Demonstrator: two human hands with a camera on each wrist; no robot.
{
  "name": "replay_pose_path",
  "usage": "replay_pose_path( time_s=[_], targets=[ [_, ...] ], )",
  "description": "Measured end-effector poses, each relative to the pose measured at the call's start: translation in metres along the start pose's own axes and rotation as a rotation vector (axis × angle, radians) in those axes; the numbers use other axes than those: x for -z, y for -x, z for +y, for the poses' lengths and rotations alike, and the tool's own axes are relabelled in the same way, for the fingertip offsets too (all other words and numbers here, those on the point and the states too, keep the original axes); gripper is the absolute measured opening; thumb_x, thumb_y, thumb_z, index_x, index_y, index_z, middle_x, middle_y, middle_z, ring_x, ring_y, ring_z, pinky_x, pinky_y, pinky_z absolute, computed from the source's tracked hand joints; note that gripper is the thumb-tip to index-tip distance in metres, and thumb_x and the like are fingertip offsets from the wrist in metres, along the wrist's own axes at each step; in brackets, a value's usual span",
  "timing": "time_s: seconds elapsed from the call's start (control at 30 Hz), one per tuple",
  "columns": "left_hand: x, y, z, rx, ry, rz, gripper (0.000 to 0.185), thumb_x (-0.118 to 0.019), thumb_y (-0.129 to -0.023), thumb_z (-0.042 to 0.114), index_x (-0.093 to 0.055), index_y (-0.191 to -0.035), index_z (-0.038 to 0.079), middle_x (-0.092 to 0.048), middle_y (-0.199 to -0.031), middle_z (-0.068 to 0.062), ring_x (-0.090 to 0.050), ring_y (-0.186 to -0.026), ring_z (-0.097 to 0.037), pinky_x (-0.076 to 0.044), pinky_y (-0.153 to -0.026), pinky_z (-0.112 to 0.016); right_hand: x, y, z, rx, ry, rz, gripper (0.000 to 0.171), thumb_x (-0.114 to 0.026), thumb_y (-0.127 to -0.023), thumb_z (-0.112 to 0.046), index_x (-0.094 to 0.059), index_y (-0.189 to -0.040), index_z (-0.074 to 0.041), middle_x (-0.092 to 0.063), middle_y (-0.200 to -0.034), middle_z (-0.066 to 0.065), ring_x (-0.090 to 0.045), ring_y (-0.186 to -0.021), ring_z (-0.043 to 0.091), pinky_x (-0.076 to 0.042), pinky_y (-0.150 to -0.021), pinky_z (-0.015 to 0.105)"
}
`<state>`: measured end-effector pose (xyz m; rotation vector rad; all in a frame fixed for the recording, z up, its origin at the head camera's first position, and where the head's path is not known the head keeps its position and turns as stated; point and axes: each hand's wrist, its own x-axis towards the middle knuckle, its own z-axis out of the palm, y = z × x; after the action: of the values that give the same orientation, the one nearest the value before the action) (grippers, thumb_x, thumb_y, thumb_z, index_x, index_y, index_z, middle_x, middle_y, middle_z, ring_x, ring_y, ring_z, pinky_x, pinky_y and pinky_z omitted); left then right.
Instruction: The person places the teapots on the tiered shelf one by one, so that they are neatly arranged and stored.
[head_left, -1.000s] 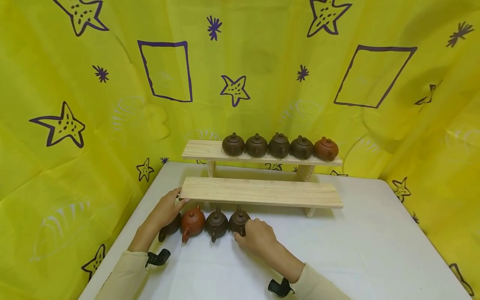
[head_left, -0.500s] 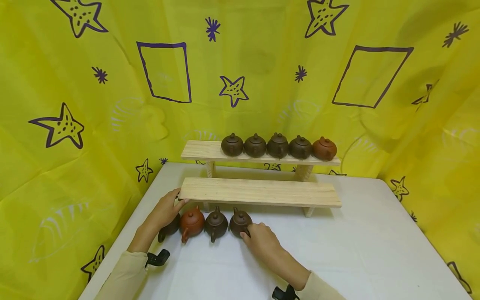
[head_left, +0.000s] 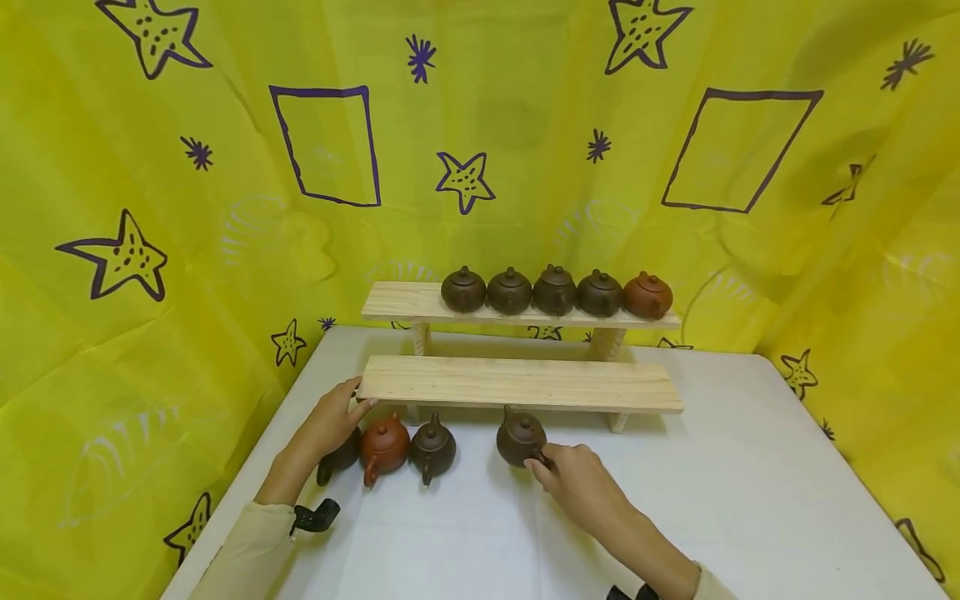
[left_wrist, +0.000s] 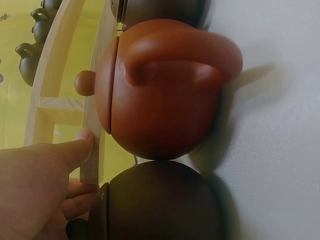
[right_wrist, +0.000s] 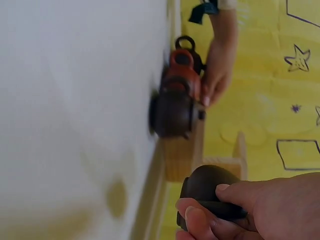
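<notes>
My right hand (head_left: 551,468) pinches the handle of a dark brown teapot (head_left: 521,439) in front of the middle of the lower wooden shelf (head_left: 525,383); in the right wrist view the thumb and fingers of that hand (right_wrist: 207,201) curl round the pot (right_wrist: 212,187). My left hand (head_left: 330,423) rests at the shelf's left end, thumb touching the board's edge (left_wrist: 92,125). Under and beside the left hand (left_wrist: 35,190) sits another dark teapot (left_wrist: 160,205), then a red teapot (head_left: 385,446) and a dark one (head_left: 432,447) in a row.
The upper shelf (head_left: 397,300) carries several dark teapots (head_left: 532,292) and a red-brown one (head_left: 648,296) at the right. The white table (head_left: 750,500) is walled by yellow cloth (head_left: 150,333) on three sides. Black wrist straps (head_left: 315,517) show near the front edge.
My right hand has carried the dark teapot to the right, away from the row of pots, leaving a gap beside the other dark one. The left hand has stayed put.
</notes>
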<state>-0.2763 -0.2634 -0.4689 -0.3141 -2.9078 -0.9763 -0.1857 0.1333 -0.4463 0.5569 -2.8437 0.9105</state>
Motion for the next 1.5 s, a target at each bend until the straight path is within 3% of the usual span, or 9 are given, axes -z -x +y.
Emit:
replay_pose_path(
  time_s=[0.33, 0.57, 0.97, 1.33, 1.5],
  targets=[
    [0.002, 0.003, 0.003, -0.042, 0.002, 0.026, 0.055, -0.060, -0.109, 0.021, -0.046, -0.148, -0.014, -0.054, -0.146, -0.038, -0.050, -0.138, -0.055, -0.039, -0.115, -0.068, 0.077, -0.002, 0.040, -0.103, 0.080, 0.080, 0.031, -0.066, -0.106, -0.023, -0.066, -0.078, -0.011, -0.068, -0.067, -0.002, -0.055, -0.055, 0.009, -0.045, -0.050, 0.026],
    [0.001, 0.002, 0.005, -0.038, -0.002, 0.011, 0.055, -0.060, -0.109, 0.021, -0.045, -0.149, -0.014, -0.053, -0.147, -0.038, -0.049, -0.138, -0.055, -0.039, -0.115, -0.068, 0.109, -0.009, 0.081, -0.197, 0.133, 0.100, 0.036, -0.063, -0.107, -0.023, -0.066, -0.076, -0.006, -0.069, -0.066, 0.003, -0.060, -0.058, 0.017, -0.047, -0.054, 0.033],
    [0.001, 0.003, 0.003, -0.048, 0.003, 0.016, 0.055, -0.059, -0.109, 0.019, -0.044, -0.149, -0.015, -0.053, -0.146, -0.039, -0.050, -0.138, -0.055, -0.039, -0.115, -0.069, 0.115, -0.018, 0.120, -0.273, 0.139, 0.076, 0.040, -0.061, -0.108, -0.023, -0.064, -0.074, -0.002, -0.072, -0.067, 0.007, -0.061, -0.060, 0.021, -0.045, -0.054, 0.034],
    [0.001, 0.003, 0.004, -0.017, 0.002, 0.014, 0.056, -0.059, -0.109, 0.020, -0.042, -0.150, -0.014, -0.051, -0.148, -0.038, -0.048, -0.140, -0.055, -0.038, -0.117, -0.068, 0.116, -0.026, 0.124, -0.239, 0.169, 0.088, 0.040, -0.060, -0.108, -0.022, -0.063, -0.073, -0.003, -0.069, -0.063, 0.004, -0.057, -0.056, 0.022, -0.041, -0.052, 0.034],
    [-0.001, 0.002, 0.004, -0.023, 0.002, 0.015, 0.056, -0.059, -0.109, 0.020, -0.043, -0.150, -0.015, -0.052, -0.147, -0.039, -0.049, -0.139, -0.055, -0.038, -0.116, -0.068, 0.114, -0.024, 0.124, -0.282, 0.187, 0.101, 0.046, -0.062, -0.106, -0.030, -0.055, -0.066, -0.007, -0.053, -0.060, 0.002, -0.049, -0.057, 0.022, -0.036, -0.050, 0.033]
  ],
)
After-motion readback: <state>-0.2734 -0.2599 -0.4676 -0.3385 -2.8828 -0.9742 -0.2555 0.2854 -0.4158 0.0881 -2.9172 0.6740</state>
